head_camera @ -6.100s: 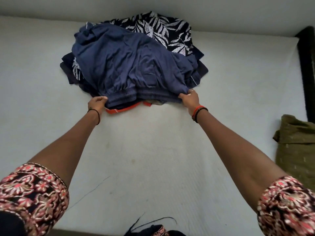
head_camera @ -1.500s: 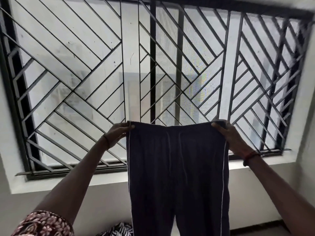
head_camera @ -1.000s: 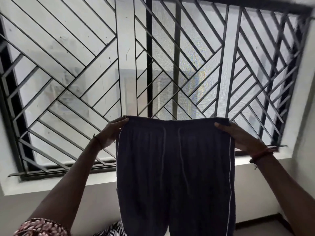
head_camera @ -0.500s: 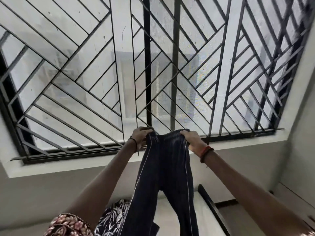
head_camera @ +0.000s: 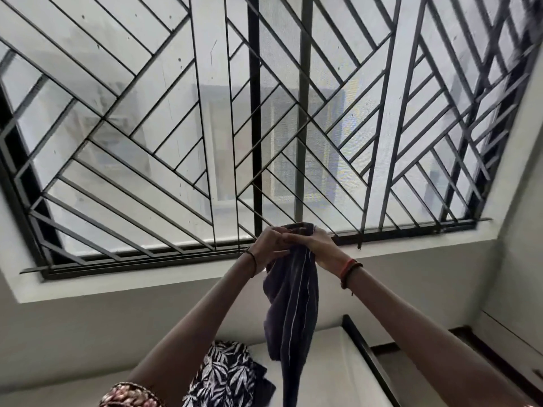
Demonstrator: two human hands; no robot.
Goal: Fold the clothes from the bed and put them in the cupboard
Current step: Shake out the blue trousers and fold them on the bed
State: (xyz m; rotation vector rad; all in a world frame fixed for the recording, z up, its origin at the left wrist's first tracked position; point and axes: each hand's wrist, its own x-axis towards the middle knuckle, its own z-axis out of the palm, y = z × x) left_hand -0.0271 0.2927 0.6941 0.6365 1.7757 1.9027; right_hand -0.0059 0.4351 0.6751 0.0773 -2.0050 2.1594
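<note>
Navy trousers (head_camera: 293,306) with thin white side stripes hang straight down from both hands, the waistband bunched between them. Raised together, the left hand (head_camera: 269,245) and the right hand (head_camera: 320,249) touch, their fingers curled round the band (arms stretched out). Below the left forearm a leaf-print garment (head_camera: 226,374) lies on the bed (head_camera: 332,368). Behind the hands stands a barred window (head_camera: 255,113).

No readable text, label, brand, number or sign anywhere in view
</note>
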